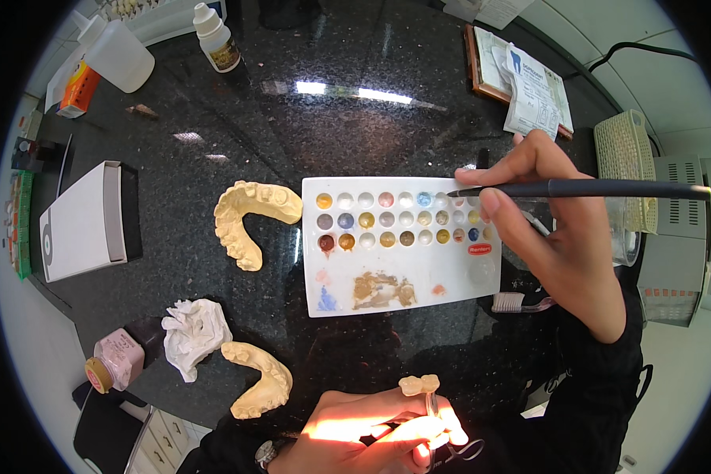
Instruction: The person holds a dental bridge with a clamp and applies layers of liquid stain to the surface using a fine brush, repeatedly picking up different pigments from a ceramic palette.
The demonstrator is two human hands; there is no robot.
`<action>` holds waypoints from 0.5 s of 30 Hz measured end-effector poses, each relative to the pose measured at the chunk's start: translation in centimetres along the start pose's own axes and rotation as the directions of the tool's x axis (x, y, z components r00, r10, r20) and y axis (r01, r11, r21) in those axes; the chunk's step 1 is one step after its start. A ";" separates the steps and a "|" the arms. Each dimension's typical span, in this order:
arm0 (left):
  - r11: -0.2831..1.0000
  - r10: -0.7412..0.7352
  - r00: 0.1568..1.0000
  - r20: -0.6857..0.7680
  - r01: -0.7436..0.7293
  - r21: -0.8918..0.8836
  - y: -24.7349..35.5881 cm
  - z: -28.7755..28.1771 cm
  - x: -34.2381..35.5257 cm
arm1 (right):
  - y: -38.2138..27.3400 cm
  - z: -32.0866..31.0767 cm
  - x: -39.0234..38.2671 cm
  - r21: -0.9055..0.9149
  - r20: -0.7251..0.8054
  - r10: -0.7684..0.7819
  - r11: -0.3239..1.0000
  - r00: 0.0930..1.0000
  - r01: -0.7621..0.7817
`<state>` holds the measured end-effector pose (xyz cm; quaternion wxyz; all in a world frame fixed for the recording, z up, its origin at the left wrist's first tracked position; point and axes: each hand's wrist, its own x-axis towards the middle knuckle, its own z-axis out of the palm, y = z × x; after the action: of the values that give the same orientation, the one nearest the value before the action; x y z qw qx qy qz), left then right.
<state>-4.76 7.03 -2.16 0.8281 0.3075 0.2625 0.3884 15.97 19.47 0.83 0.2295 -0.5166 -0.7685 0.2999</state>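
Note:
My right hand (pixel 565 229) grips a thin black-handled brush (pixel 624 188) between thumb and fingers. The brush tip lies over the top row of wells on a white ceramic palette (pixel 462 276), close to a light blue well. Several wells hold coloured pastes, and brown, blue and pink smears mark the palette's lower part. Below, in bright light, my left hand (pixel 363 434) is closed round metal forceps (pixel 432 404) with a ring handle. A small cream dental bridge (pixel 419 385) sits at the forceps' upper end.
Two yellowish plaster dental models (pixel 233 225) lie left of the palette, near a crumpled white tissue (pixel 196 336) and a pink jar (pixel 118 359). A toothbrush (pixel 521 302) and glass (pixel 626 237) stand right. Bottles (pixel 217 39), a white box (pixel 87 221) and a basket (pixel 620 146) edge the black countertop.

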 end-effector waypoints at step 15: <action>1.000 0.005 1.000 0.007 -0.005 0.008 0.2 0.0 0.0 | -0.3 -0.2 0.4 -0.108 0.050 -0.048 0.993 0.998 0.053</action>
<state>-4.89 7.10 -2.04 0.8268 0.3130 0.2604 0.3881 15.73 19.82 1.17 0.1902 -0.5017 -0.8017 0.2635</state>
